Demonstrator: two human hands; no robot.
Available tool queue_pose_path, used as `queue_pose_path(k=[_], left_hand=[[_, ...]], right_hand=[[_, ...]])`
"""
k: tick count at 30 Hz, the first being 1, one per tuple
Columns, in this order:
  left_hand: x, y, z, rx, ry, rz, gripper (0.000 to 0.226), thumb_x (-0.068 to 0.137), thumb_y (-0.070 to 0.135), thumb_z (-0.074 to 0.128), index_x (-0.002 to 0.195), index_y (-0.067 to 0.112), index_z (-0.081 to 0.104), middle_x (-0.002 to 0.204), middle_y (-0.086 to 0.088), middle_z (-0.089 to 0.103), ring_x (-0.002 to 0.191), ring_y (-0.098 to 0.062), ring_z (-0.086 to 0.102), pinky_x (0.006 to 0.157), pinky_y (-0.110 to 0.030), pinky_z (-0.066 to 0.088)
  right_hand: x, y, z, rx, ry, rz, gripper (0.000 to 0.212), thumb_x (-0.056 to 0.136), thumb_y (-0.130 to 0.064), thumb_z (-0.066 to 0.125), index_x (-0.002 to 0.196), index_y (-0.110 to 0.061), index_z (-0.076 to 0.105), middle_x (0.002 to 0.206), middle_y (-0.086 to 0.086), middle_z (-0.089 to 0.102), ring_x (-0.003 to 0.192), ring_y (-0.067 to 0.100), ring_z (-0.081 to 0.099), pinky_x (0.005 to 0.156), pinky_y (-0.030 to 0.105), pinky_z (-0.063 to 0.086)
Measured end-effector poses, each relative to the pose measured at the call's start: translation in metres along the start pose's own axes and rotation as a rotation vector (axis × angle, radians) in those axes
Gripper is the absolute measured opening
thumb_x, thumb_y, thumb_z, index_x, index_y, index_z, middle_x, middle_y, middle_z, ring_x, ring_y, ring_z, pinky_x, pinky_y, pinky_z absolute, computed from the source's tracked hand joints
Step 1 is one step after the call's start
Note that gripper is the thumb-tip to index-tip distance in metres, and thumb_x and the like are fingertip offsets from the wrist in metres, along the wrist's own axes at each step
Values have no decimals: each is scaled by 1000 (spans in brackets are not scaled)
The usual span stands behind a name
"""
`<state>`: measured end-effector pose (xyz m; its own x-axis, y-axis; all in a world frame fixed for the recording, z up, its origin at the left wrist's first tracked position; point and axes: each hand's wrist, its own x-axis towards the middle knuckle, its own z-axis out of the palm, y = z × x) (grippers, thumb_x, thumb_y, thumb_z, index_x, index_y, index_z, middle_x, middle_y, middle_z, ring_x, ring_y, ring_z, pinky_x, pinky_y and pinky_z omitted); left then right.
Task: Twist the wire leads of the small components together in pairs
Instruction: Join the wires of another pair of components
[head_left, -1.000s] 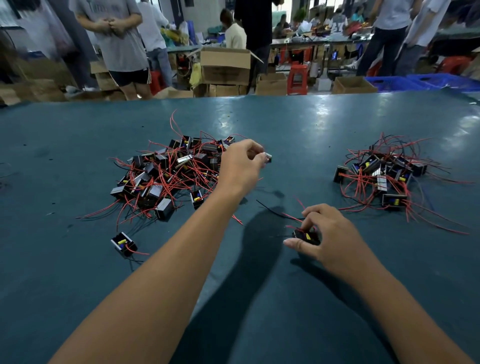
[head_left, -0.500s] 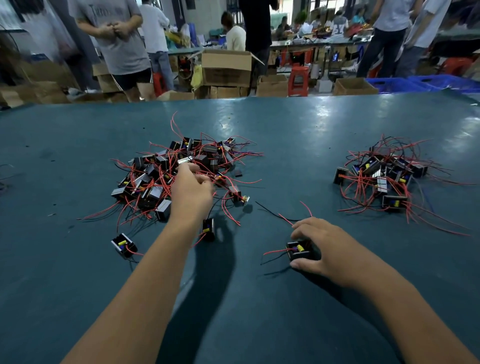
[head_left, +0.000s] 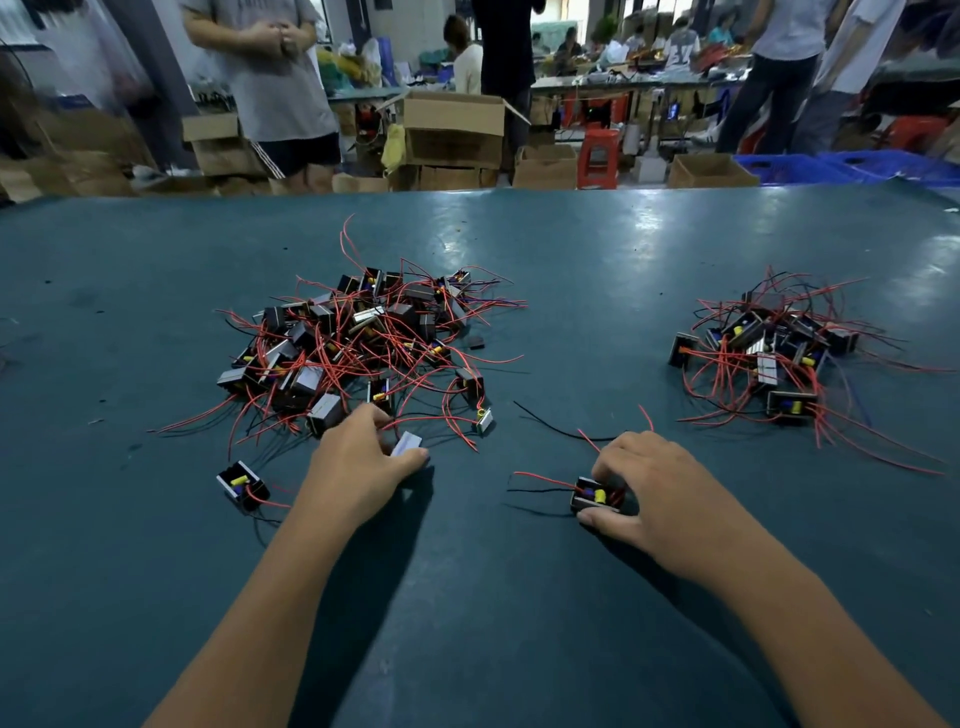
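A large pile of small black components with red and black wire leads (head_left: 358, 343) lies on the green table (head_left: 571, 270) at centre left. A smaller pile of components (head_left: 769, 353) lies at the right. My left hand (head_left: 358, 462) grips one small component (head_left: 408, 444) at the near edge of the large pile. My right hand (head_left: 660, 493) pinches another component (head_left: 592, 496) between thumb and fingers on the table; its red and black leads point left. One stray component (head_left: 241, 483) lies alone left of my left hand.
A loose black wire (head_left: 550, 426) lies between my hands. Beyond the table's far edge stand several people, cardboard boxes (head_left: 452, 130), a red stool (head_left: 597, 156) and blue crates (head_left: 831, 166).
My left hand drew back from the middle of the large pile toward me, taking a component at the pile's near edge. My right hand stayed put, holding its component.
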<state>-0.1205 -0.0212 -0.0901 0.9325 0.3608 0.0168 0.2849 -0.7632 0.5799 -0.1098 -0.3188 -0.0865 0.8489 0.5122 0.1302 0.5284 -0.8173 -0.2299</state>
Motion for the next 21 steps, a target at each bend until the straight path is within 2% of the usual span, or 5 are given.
queue_pose_path(k=[4, 9, 12, 16, 21], left_hand=[[2, -16, -23, -90, 71, -81, 52, 82, 31, 80, 123, 12, 53, 81, 2, 69, 78, -14, 63, 66, -35, 46], [-7, -22, -46, 139, 340, -70, 30, 84, 37, 76, 105, 20, 64, 92, 2, 70, 91, -28, 63, 80, -43, 52], [-9, -11, -46, 27, 534, 90, 15, 89, 34, 70, 97, 21, 67, 90, 1, 69, 86, -27, 63, 76, -41, 51], [-7, 4, -42, -505, 599, 256, 20, 99, 29, 61, 116, 19, 63, 105, -2, 66, 94, -20, 63, 88, -43, 53], [-20, 24, -26, -399, 569, 678, 17, 96, 18, 61, 113, 13, 63, 107, -1, 60, 96, -19, 59, 86, -30, 47]], right_hand=[[0, 0, 0, -32, 26, 67, 33, 87, -59, 58, 98, -28, 55, 99, -12, 53, 98, 10, 46, 88, 26, 35], [0, -1, 1, -62, 31, 108, 34, 89, -60, 53, 99, -28, 53, 99, -12, 53, 98, 11, 47, 89, 28, 37], [1, -2, 1, -47, 32, 125, 34, 90, -59, 54, 97, -27, 54, 98, -11, 55, 97, 12, 48, 90, 28, 37], [2, -2, 2, -14, 42, 134, 33, 89, -57, 56, 95, -25, 56, 95, -11, 56, 94, 12, 49, 88, 30, 39], [1, -1, 4, -16, 53, 128, 30, 87, -59, 57, 90, -29, 52, 89, -14, 52, 91, 12, 48, 86, 30, 38]])
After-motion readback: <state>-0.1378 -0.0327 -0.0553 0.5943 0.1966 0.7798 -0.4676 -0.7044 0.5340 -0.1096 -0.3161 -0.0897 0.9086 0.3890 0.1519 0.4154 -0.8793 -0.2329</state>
